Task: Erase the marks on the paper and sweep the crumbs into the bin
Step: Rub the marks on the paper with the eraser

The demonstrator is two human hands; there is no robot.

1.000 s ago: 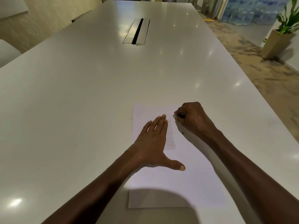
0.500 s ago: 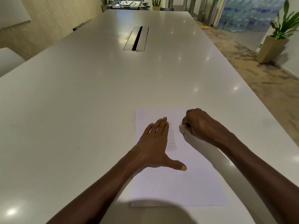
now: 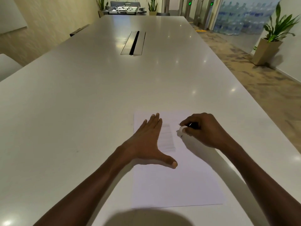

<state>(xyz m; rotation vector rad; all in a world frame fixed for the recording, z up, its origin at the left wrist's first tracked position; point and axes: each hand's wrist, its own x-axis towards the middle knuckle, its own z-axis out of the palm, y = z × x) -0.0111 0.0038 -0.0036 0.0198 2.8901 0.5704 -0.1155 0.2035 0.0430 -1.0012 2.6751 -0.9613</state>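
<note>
The paper [image 3: 175,181] lies flat on the white desk [image 3: 81,103] at the six o'clock end, its long side running toward twelve. It is a thin, light sheet, likely to slide or buckle under rubbing, so it wants pinning flat close beside the worked spot. The left hand [image 3: 146,141] does that: open, palm down, fingers together toward twelve, thumb splayed toward three, pressing the sheet's nine o'clock edge. Just at three o'clock of its fingers sits a smudged grey block of marks [image 3: 167,139], faint and partly rubbed.

The right hand [image 3: 203,129] is curled shut around a small white eraser [image 3: 180,130], only its tip showing, touching the paper near two short dark strokes. The eraser looks soft and small; pinching it low near the tip seems best.

Against half a second ago, the right hand has rolled so the eraser tip now shows; a second ago it sat nearer the left fingertips. The left hand has stayed put. No bin and no crumbs can be made out.
</note>
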